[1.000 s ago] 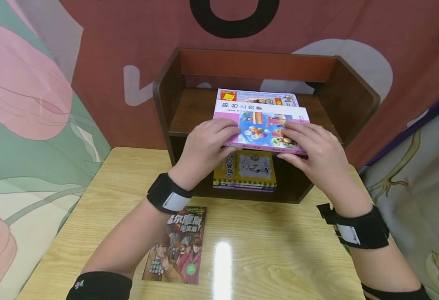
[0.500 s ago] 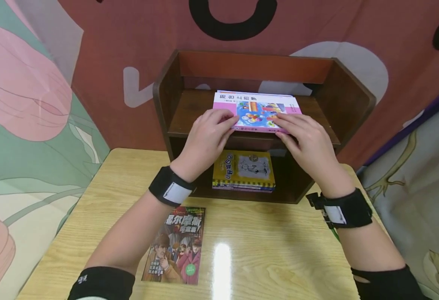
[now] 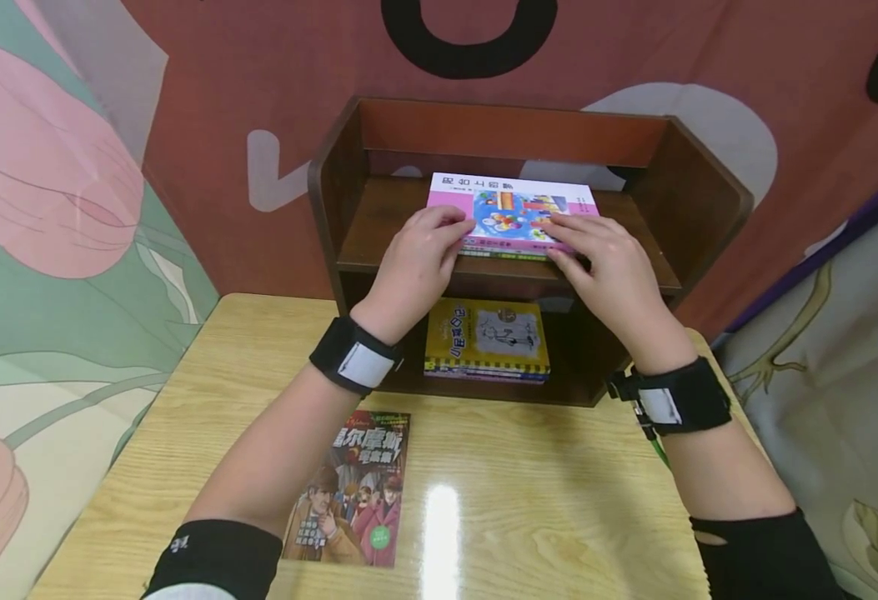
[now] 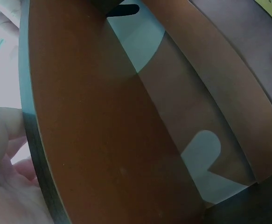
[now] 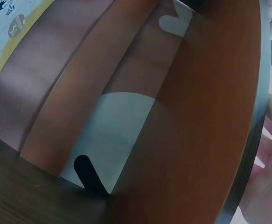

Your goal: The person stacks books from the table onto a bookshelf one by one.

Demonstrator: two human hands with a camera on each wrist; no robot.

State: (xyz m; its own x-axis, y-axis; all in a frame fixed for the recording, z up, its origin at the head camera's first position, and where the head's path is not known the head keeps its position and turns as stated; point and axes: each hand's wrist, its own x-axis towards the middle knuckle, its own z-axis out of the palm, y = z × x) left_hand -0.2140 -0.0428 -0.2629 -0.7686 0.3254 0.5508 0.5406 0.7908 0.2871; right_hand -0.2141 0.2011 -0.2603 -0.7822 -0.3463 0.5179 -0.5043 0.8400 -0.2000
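A pink and white picture book (image 3: pixel 514 200) lies cover up on the upper shelf (image 3: pixel 382 212) of a dark brown bookcase, over another book whose green and white spine (image 3: pixel 506 254) shows beneath it. My left hand (image 3: pixel 418 265) pinches the pink book at its front left corner. At its front right, my right hand (image 3: pixel 613 275) has fingers on the cover and the thumb at the front edge. Both wrist views look up under the shelf board; only part of the left hand (image 4: pixel 7 172) and of the right hand (image 5: pixel 261 182) shows past its edge.
On the lower shelf sits a stack of books topped by a yellow comic book (image 3: pixel 487 333). A detective storybook (image 3: pixel 356 492) lies on the wooden table (image 3: pixel 529 500), partly behind my left forearm. The bookcase's side panels (image 3: pixel 701 171) rise on both sides, with a printed curtain (image 3: pixel 206 200) behind.
Both hands have moved the pink book back and laid it over the white-edged book on the upper shelf. The lower stack and the table book have not moved.
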